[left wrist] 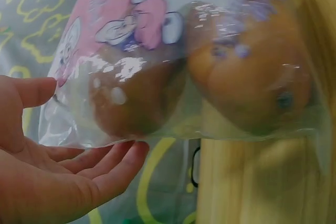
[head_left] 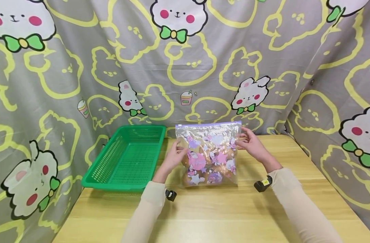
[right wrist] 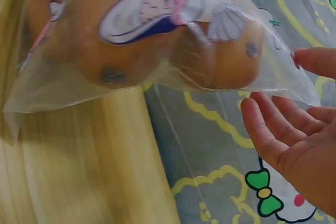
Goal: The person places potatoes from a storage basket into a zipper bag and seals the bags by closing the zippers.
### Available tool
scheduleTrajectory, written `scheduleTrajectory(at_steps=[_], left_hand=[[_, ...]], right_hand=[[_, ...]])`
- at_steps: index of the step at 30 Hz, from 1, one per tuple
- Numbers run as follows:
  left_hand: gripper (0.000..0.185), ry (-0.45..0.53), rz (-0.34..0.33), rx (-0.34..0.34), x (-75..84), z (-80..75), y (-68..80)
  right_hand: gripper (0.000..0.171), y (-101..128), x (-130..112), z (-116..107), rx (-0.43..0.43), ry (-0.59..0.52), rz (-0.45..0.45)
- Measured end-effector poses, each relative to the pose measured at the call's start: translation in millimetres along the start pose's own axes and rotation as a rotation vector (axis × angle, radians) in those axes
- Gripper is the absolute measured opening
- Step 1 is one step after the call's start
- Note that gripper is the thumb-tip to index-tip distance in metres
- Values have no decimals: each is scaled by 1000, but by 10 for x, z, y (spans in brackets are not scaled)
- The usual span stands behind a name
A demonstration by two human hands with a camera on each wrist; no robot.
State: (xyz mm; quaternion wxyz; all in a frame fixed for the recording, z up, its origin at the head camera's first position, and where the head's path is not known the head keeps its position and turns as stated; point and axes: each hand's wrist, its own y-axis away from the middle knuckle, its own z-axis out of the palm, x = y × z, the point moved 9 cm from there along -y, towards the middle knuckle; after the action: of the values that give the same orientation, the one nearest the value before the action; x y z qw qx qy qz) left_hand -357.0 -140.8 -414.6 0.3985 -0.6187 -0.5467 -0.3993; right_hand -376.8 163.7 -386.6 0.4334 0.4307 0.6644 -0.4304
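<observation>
Sleeves: two pale long sleeves are entering from the bottom edge of the head view, each with a small black wrist camera strapped on.
Left hand [head_left: 172, 158]: it is resting against the left side of the zip bag [head_left: 210, 153]; the left wrist view shows the fingers [left wrist: 113, 169] lying straight and relaxed under the bag's edge, the thumb touching the plastic, nothing curled round it.
Right hand [head_left: 252, 144]: it is sitting at the bag's upper right side; in the right wrist view the fingers [right wrist: 268, 135] are extended, with a fingertip touching the bag's corner and the palm turned towards it.
Zip bag: it is standing upright on the wooden table [head_left: 221, 216], between the two hands, purple seal at the top, clear plastic printed with pink and white cartoon figures.
Contents: round brown buns [left wrist: 247, 72] are showing through the plastic; their number cannot be told.
Green basket [head_left: 128, 157]: it is sitting on the table just left of the left hand, apart from the bag.
Backdrop: grey cartoon-print cloth [head_left: 81, 67] is hanging behind and beside the table.
</observation>
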Motion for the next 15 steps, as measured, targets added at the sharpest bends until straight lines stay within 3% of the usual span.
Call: scheduleTrajectory(at_steps=[9, 15], left_hand=[[78, -12, -56, -22, -108, 68, -77], [79, 54, -92, -40, -195, 139, -161]], right_hand=[[83, -79, 196, 172, -104, 1, 58], [85, -124, 308, 239, -129, 79, 84]])
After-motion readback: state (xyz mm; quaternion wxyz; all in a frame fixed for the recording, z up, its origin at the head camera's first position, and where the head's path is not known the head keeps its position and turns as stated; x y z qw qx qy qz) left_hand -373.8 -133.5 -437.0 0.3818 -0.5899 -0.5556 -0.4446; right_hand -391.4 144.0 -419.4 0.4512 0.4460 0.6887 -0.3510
